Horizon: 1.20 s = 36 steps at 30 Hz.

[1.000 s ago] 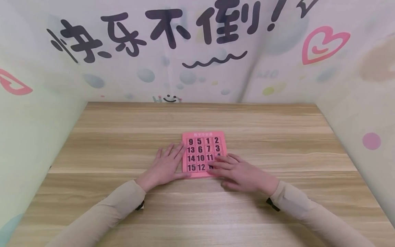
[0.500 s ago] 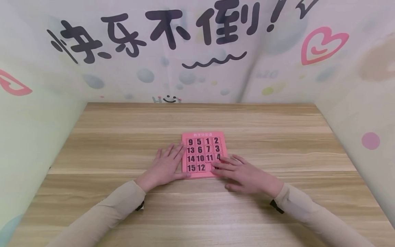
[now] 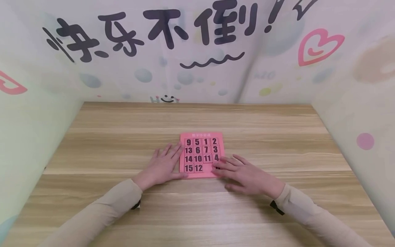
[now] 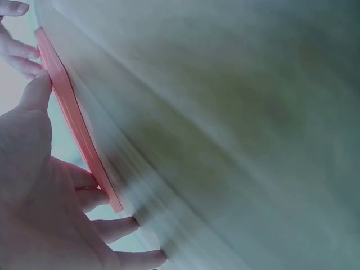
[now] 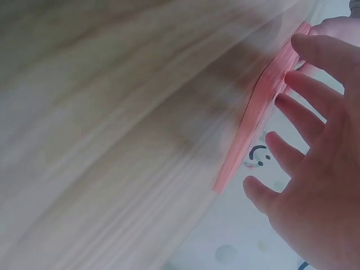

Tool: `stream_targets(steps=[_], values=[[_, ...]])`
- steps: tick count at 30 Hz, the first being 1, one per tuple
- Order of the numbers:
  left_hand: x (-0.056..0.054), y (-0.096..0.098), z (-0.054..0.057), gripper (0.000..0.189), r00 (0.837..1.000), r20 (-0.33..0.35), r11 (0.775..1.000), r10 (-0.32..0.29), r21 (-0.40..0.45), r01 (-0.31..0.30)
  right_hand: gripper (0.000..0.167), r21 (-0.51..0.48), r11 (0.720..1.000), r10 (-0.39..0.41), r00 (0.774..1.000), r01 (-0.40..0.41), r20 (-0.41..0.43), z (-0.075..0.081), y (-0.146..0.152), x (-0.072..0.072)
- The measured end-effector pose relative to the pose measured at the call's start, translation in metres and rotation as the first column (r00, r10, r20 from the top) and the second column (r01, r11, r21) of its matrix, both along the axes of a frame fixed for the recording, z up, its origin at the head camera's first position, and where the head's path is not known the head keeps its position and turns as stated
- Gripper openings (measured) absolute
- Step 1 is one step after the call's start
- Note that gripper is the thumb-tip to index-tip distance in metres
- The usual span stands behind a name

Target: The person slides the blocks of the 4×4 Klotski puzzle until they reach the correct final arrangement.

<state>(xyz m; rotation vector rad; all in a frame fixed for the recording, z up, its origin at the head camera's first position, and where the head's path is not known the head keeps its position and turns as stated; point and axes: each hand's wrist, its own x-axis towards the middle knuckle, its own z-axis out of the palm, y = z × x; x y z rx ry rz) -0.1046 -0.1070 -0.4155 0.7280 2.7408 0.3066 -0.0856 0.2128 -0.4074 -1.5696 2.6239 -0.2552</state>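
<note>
A pink number slide puzzle (image 3: 195, 175) lies flat on the table, its black-numbered tiles facing up. My left hand (image 3: 161, 167) rests spread along its left side, thumb at the near left corner and fingertips at the edge. Fairly straight fingers of my right hand (image 3: 248, 175) reach over the puzzle's lower right part, covering most of the bottom right tile. A bare gap (image 3: 208, 167) shows in the bottom row, right of the 12 tile (image 3: 198, 168). In the left wrist view the puzzle's pink side (image 4: 76, 118) runs along between thumb and fingers.
The wood-grain table (image 3: 123, 127) spreads around the puzzle. A printed white back wall (image 3: 123, 75) with black lettering and side walls (image 3: 348, 103) enclose it. Both forearms, in beige sleeves (image 3: 108, 206), lie across the near part of the table.
A tile in the bottom row has slid right under my right fingers, baring the gap beside the 12. My right hand has shifted slightly right; the left stays at the puzzle's edge.
</note>
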Motion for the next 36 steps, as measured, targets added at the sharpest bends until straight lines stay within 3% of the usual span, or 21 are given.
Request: stream_targets(steps=[19, 36], values=[[-0.002, -0.002, -0.004, 0.101, 0.999, -0.044, 1.0, -0.027, -0.014, 0.026, 0.059, 0.065, 0.997, 0.035, 0.999, -0.037, 0.035, -0.001, -0.051, -0.007], [-0.001, -0.002, -0.002, 0.1, 0.999, -0.03, 1.0, -0.017, 0.004, 0.017, 0.059, 0.019, 0.999, -0.03, 0.998, 0.029, 0.054, -0.004, -0.025, -0.001]])
